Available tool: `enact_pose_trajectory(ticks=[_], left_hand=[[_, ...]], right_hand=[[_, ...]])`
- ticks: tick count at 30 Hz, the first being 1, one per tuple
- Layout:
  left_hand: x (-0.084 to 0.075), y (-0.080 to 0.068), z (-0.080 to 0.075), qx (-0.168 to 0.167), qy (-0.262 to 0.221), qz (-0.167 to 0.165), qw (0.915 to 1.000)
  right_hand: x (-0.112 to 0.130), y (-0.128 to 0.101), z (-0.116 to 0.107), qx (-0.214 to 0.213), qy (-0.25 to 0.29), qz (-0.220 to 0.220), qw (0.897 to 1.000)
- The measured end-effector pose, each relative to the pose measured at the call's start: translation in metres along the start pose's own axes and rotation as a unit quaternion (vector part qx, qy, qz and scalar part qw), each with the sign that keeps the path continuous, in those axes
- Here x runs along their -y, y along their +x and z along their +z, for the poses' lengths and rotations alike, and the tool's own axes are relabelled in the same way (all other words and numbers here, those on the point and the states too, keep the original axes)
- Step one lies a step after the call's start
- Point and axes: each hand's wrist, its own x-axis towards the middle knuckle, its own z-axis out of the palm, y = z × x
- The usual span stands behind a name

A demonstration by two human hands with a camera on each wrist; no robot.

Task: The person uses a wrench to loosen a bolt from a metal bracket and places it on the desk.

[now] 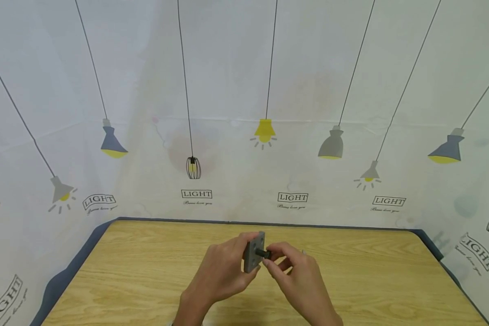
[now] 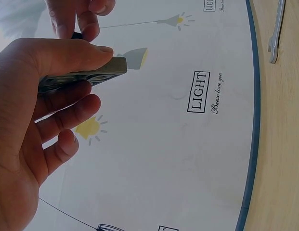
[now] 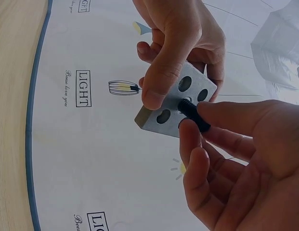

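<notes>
Wooden table (image 1: 146,271), lamp-print curtains (image 1: 228,90) around; left hand (image 1: 224,271) grips grey plate (image 1: 253,252), right hand (image 1: 297,276) pinches black bolt (image 1: 264,253).

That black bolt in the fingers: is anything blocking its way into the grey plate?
Nothing visible does. The right hand pinches the black bolt, whose tip already sits at a hole in the grey plate held by the left hand. The left thumb lies beside that hole, not over it.

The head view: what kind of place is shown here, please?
Probably a small staged work booth, not a real workshop. A wooden table is enclosed by a sheet printed with lamps. The left hand holds a grey plate; the right hand pinches a black bolt.
</notes>
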Motion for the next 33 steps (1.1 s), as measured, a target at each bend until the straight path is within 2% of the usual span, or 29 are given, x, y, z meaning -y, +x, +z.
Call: enact_pose_trajectory(ticks=[14, 25, 28, 33], left_hand=[[0.0013, -0.0005, 0.0006, -0.001, 0.002, -0.002, 1.0000], [0.0018, -0.0007, 0.0007, -0.003, 0.004, 0.001, 1.0000], [0.0019, -0.0007, 0.0007, -0.002, 0.005, 0.001, 1.0000], [0.0012, -0.0001, 0.0009, -0.002, 0.008, 0.000, 1.0000]], right_hand=[[0.0006, -0.0006, 0.0007, -0.010, -0.006, -0.015, 1.000], [0.0018, -0.0015, 0.0019, -0.024, -0.045, -0.035, 0.998], [0.0018, -0.0014, 0.0011, -0.012, -0.026, -0.012, 1.000], [0.0017, -0.0004, -0.0007, 0.012, 0.005, 0.056, 0.998]])
